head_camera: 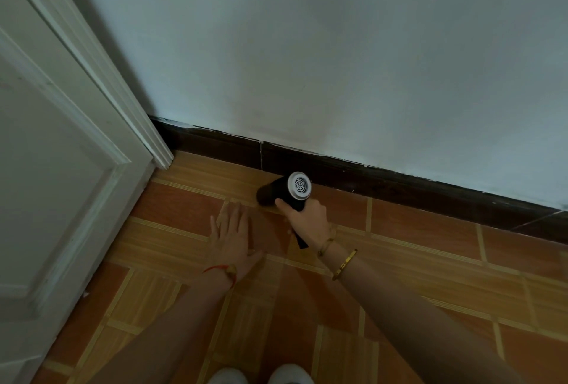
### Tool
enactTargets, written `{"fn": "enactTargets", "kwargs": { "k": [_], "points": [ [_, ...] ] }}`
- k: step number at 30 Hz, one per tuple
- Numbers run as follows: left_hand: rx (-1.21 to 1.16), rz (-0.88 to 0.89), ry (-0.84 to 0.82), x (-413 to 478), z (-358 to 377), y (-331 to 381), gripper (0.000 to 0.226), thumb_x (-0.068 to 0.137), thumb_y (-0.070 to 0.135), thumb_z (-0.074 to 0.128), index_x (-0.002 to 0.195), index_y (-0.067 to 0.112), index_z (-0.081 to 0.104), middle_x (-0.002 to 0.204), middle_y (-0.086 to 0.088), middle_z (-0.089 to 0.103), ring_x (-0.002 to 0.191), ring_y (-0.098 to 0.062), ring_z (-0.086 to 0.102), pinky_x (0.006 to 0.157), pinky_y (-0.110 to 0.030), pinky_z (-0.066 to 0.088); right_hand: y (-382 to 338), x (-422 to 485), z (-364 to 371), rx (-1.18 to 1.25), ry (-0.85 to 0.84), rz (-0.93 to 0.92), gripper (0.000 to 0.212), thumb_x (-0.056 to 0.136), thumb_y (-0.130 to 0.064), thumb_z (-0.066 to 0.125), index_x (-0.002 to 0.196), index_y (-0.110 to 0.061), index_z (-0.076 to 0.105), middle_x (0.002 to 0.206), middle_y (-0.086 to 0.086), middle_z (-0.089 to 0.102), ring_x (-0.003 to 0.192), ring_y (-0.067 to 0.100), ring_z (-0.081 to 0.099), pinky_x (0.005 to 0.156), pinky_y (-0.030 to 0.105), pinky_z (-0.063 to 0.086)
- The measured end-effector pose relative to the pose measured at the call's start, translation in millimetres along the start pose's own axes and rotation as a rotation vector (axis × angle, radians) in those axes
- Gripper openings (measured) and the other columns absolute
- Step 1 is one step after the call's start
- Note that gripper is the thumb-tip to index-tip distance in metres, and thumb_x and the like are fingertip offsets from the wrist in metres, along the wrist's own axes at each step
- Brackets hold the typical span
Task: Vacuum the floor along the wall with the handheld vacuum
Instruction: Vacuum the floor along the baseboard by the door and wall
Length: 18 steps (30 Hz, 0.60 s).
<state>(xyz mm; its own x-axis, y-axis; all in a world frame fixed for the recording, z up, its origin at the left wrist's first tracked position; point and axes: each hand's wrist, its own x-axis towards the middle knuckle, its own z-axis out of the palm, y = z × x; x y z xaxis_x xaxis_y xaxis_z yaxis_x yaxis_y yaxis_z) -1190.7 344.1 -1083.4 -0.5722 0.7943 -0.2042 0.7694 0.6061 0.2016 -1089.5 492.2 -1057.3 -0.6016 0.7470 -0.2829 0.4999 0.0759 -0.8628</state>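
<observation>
The handheld vacuum [284, 191] is a short black body with a round white grille at its rear end. My right hand [307, 217] grips its handle from below. Its dark nozzle end points left and lies low over the tiled floor [424, 242], just in front of the dark baseboard [353, 173] at the foot of the pale wall [307, 61]. My left hand [232, 236] rests flat on the tiles with fingers spread, just left of the vacuum and holding nothing.
A white panelled door [55, 168] and its frame [135, 125] stand at the left, meeting the baseboard in the corner. Orange and brown tiles stretch to the right along the wall. My two white shoe tips [261, 376] show at the bottom edge.
</observation>
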Motion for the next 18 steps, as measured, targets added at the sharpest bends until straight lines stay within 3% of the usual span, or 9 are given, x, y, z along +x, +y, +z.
{"fn": "enactTargets", "kwargs": {
  "k": [4,7,11,14,16,18],
  "points": [
    [-0.004,0.0,-0.02,-0.1,0.7,1.2,0.099,0.085,0.059,0.055,0.155,0.012,0.002,0.163,-0.008,0.001,0.149,-0.027,-0.012,0.12,-0.052,-0.006,-3.1,-8.2,5.2,-0.017,-0.091,0.025,0.03,0.092,-0.037,0.067,0.081,-0.01,0.064,0.074,0.021,0.071,0.046,0.015,0.059,0.057,0.03,0.058],
    [0.018,0.009,-0.028,0.6,0.6,4.6,0.098,0.086,0.06,0.052,0.155,0.013,0.001,0.163,-0.008,0.001,0.15,-0.028,-0.009,0.12,-0.052,-0.005,-2.6,-8.3,0.2,-0.008,-0.071,0.044,0.033,0.092,-0.037,0.067,0.077,-0.009,0.063,0.066,0.013,0.068,0.043,0.009,0.058,0.053,0.022,0.054],
    [0.027,0.044,-0.018,0.6,-3.2,8.6,0.093,0.087,0.061,0.049,0.154,0.012,0.007,0.163,-0.009,0.002,0.15,-0.028,-0.005,0.12,-0.052,-0.003,6.0,-1.7,-12.6,0.012,0.021,0.016,0.028,0.092,-0.035,0.067,0.07,-0.022,0.055,0.057,-0.001,0.059,0.042,0.003,0.056,0.049,0.013,0.045],
    [0.011,0.054,-0.023,1.5,-7.4,12.7,0.092,0.088,0.062,0.048,0.154,0.014,0.005,0.163,-0.008,0.001,0.15,-0.028,-0.006,0.12,-0.051,-0.005,17.2,8.0,-22.1,0.023,0.144,0.029,0.024,0.09,-0.039,0.069,0.086,-0.017,0.063,0.064,-0.006,0.056,0.062,0.014,0.06,0.064,0.023,0.05],
    [-0.012,0.053,-0.024,2.8,-8.6,14.5,0.092,0.088,0.06,0.049,0.155,0.016,0.003,0.163,-0.007,0.0,0.15,-0.028,-0.008,0.12,-0.05,-0.006,23.0,12.3,-27.2,0.038,0.223,0.057,0.038,0.088,-0.041,0.07,0.102,-0.006,0.067,0.073,0.002,0.061,0.074,0.023,0.063,0.07,0.029,0.052],
    [-0.032,0.051,-0.026,4.7,-8.0,15.4,0.092,0.088,0.058,0.051,0.155,0.017,0.004,0.163,-0.007,0.0,0.15,-0.028,-0.009,0.12,-0.05,-0.008,26.1,12.9,-31.8,0.057,0.269,0.072,0.041,0.087,-0.041,0.071,0.102,-0.003,0.067,0.08,0.009,0.066,0.08,0.026,0.066,0.071,0.029,0.051]
  ]
}}
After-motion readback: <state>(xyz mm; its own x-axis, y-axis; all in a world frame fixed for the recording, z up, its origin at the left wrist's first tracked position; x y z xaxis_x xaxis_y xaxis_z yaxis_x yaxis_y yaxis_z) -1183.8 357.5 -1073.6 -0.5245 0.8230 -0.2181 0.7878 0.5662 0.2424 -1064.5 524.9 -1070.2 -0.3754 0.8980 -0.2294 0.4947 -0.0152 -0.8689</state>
